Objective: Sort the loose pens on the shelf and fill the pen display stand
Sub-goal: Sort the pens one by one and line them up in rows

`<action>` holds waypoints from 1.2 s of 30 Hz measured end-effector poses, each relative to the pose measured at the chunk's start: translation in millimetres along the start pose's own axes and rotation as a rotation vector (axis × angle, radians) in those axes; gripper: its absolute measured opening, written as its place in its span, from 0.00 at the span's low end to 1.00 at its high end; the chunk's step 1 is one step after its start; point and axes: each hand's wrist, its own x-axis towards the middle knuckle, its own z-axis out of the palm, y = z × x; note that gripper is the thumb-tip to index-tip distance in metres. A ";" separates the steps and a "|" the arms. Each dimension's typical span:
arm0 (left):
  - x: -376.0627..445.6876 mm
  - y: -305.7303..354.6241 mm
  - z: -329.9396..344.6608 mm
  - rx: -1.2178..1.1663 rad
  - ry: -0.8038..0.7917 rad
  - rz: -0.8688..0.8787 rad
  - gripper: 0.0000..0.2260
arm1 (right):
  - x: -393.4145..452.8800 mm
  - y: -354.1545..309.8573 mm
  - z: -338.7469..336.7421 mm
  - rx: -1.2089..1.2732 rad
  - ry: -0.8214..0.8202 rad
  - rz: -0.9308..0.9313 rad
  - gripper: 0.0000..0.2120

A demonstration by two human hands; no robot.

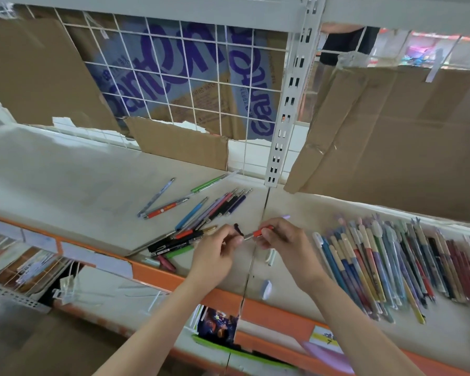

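Pens lie loose across the pale shelf in two main groups, and one more is up in the hands. That red pen is held just above the shelf near its front middle, over the seam where two shelf boards meet. The right hand pinches its red barrel with curled fingers, and the left hand pinches the grey tip end, with a small black piece sticking up beside the fingertips — whether it is a cap or a clip I cannot tell.

Left of the hands sits a fanned bunch of mixed pens — blue, purple, pink, black and red. Farther back lie a red-and-orange pen, a pale patterned pen and a green pen. To the right, a long row of slim pens lies side by side, touching, with their capped ends pointing far.

A white cap lies just near the right hand, and a pale blue cap sits at the shelf's orange front edge. Torn cardboard leans against the white wire grid at the back.
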 end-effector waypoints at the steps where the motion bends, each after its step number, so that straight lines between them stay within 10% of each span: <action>1: 0.8 1.7 -2.4 -0.029 -0.023 -0.037 0.07 | 0.4 -1.1 0.9 0.000 -0.014 -0.003 0.07; 7: -2.7 3.1 -13.5 -0.249 -0.112 -0.269 0.10 | 2.0 -7.4 11.0 0.030 -0.079 -0.009 0.07; 16: 2.3 2.0 -26.2 -0.101 -0.147 -0.134 0.05 | 15.5 -19.5 16.3 0.092 0.126 0.000 0.05; 27: 30.6 -50.3 -63.7 0.322 0.171 -0.232 0.03 | 7.0 3.4 -44.8 -1.180 0.068 0.112 0.06; 36: 27.0 -61.2 -81.5 0.300 0.138 -0.308 0.05 | 25.5 -8.7 51.0 -0.799 -0.246 -0.272 0.07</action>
